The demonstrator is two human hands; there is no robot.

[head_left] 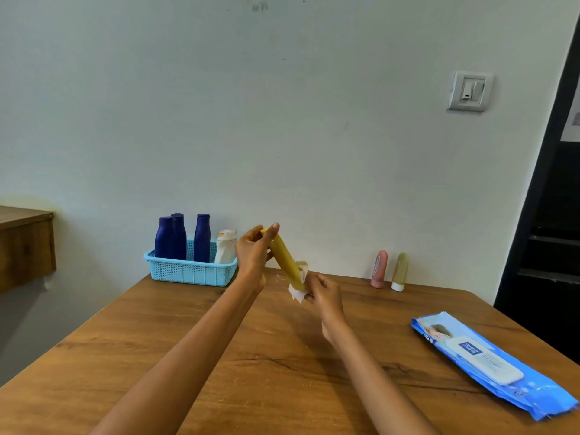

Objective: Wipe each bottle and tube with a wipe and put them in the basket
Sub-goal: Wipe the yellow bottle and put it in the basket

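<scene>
My left hand grips the upper end of a yellow tube, held tilted above the table. My right hand pinches a white wipe wrapped round the tube's lower end. A light blue basket stands at the table's far left edge with three dark blue bottles and a white bottle upright in it. A pink tube and an olive tube with a white cap stand upright on the table against the wall at the right.
A blue pack of wipes lies flat near the table's right edge. The wooden table meets the wall at the back. A wooden shelf juts out at the left, and a dark door frame stands at the right.
</scene>
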